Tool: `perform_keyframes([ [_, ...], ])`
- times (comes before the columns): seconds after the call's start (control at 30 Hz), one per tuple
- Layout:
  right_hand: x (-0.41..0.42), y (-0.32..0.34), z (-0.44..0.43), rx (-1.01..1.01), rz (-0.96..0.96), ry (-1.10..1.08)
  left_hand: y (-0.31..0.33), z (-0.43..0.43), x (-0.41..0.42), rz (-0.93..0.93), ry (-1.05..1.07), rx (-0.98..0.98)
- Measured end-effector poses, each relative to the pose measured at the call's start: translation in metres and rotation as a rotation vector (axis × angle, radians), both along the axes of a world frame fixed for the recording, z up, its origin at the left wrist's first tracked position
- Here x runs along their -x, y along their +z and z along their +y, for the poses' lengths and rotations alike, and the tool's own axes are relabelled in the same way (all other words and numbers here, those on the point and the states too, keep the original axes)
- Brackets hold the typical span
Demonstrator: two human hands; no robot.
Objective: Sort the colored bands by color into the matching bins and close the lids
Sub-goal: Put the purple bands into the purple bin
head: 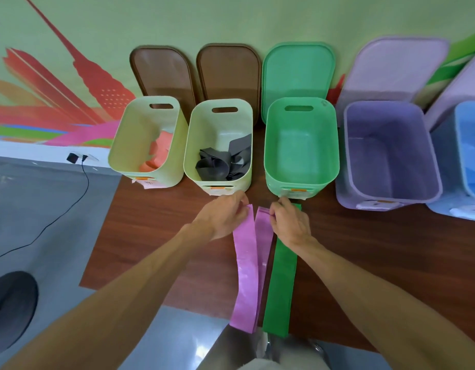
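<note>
A pink band lies lengthwise on the brown table, and its near end hangs over the near edge. At the far end it parts into two strips. It is not clear whether these are two bands or one loop. The left hand pinches the far tip of the left strip between thumb and fingers. The right hand pinches the far tip of the right strip in the same way.

Just right of the pink band lies a green band, flat on the table and passing under the right wrist.

Five open bins stand in a row at the far side. From left to right:
- a pale bin holding orange bands
- a second pale bin holding grey bands
- a green bin
- a purple bin
- a blue bin, cut off by the right edge

Behind the bins, two brown lids, a green lid and a purple lid lean against the wall.
</note>
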State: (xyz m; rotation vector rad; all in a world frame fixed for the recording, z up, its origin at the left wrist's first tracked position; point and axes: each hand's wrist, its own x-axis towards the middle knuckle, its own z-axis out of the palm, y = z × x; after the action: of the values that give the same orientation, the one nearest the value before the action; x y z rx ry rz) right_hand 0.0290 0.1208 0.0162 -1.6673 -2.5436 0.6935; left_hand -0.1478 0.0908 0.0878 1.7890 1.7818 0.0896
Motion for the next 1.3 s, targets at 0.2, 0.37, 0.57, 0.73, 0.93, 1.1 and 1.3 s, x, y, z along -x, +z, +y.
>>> perform_keyframes([
  [0.2,-0.009,0.034,0.0,-0.053,0.041,0.029,0.035,0.008,0.007,-0.168,-0.014,-0.029],
  [0.37,-0.012,0.055,0.0,-0.032,-0.076,0.047,0.051,0.012,0.01,-0.21,-0.049,-0.029],
  [0.57,-0.005,0.071,-0.009,0.023,-0.015,0.006,0.06,0.008,0.014,-0.2,-0.072,-0.007],
  [0.73,-0.015,0.095,-0.003,0.143,0.038,0.037,0.079,0.022,0.013,-0.234,-0.119,-0.052],
  [0.93,-0.043,0.139,-0.002,0.143,-0.108,0.034,0.117,0.048,-0.01,-0.302,-0.194,-0.168],
  [1.1,-0.07,0.201,-0.013,-0.015,-0.133,-0.085,0.157,0.065,-0.037,-0.367,-0.261,-0.258],
  [1.3,-0.107,0.25,0.001,-0.25,-0.073,-0.297,0.2,0.095,-0.085,-0.394,-0.331,-0.357],
])
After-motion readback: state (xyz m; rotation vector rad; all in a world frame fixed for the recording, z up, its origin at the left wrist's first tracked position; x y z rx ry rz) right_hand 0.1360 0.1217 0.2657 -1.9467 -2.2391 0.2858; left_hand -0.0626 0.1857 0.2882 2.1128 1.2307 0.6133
